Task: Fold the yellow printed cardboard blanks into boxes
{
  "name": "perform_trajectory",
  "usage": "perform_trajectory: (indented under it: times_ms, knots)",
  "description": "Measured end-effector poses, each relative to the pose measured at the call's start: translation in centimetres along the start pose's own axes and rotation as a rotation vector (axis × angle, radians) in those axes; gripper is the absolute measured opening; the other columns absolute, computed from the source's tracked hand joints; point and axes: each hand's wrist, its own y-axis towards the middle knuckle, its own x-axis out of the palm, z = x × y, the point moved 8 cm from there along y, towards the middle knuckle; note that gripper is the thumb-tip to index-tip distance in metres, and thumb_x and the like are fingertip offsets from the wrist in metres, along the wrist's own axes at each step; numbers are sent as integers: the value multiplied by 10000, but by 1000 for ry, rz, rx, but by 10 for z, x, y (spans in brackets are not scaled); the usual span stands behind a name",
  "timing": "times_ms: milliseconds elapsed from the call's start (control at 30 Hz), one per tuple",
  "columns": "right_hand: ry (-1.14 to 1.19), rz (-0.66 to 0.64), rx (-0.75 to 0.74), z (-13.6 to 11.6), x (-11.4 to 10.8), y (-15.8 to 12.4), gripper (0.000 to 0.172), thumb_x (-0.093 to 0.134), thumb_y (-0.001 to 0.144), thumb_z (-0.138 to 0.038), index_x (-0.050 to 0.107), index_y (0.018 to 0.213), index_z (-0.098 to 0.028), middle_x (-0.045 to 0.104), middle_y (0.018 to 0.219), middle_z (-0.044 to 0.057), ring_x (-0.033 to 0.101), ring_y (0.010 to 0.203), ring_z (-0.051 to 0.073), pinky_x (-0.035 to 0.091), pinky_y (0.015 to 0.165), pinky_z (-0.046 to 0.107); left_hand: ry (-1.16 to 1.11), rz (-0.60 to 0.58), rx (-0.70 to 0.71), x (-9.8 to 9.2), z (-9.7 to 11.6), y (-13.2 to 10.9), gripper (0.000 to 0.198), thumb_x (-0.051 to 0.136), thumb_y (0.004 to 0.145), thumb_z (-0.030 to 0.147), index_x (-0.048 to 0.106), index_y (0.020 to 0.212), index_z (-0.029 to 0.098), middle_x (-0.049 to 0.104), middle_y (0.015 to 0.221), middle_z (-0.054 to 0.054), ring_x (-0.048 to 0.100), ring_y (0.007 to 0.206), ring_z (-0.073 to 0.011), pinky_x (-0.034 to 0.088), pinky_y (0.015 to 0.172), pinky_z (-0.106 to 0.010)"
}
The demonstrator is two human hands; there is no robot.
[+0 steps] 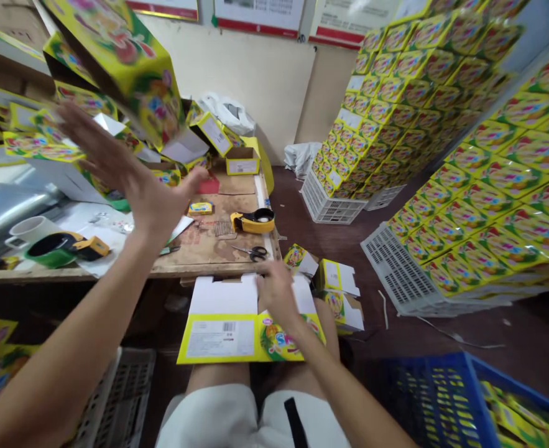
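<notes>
My left hand (138,180) is raised over the left part of the table, blurred, its fingers stretched out and the thumb apart. Just above its fingers a yellow printed carton (138,74) is tilted in the air; whether they touch I cannot tell. Across my thighs lies a flattened carton (222,339), with white flaps at the far side and a barcode label on its left panel. My right hand (278,289) is over the right part of this carton, fingers curled at its white flap; the fingertips are partly hidden.
On the wooden table (209,242) are a tape dispenser (253,221), scissors (250,252), a small yellow pack (201,208), a second dispenser (69,247) and a mug (34,231). Tall carton stacks (395,93) stand right, a blue crate (442,398) lower right.
</notes>
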Motion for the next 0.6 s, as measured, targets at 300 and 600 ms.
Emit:
perform_trajectory:
  times_ms: [300,600]
  knots:
    - [-336,-374,-70,14,108,-20,360,583,830,-430,591,1095,-187,584,1114,116,480,1091,281,263,1011,481,-411,-586,-826,72,-128,-324,807,717,609,491,434,1235,67,619,1131,-209,610,1033,-363,506,863,-482]
    - [-375,-242,-132,-6,75,-12,354,596,820,-348,544,1136,-198,569,1133,85,438,1102,252,202,1043,454,-762,-405,-916,71,-134,-336,681,705,706,388,399,1278,181,600,1187,-108,607,1028,-267,511,862,-361]
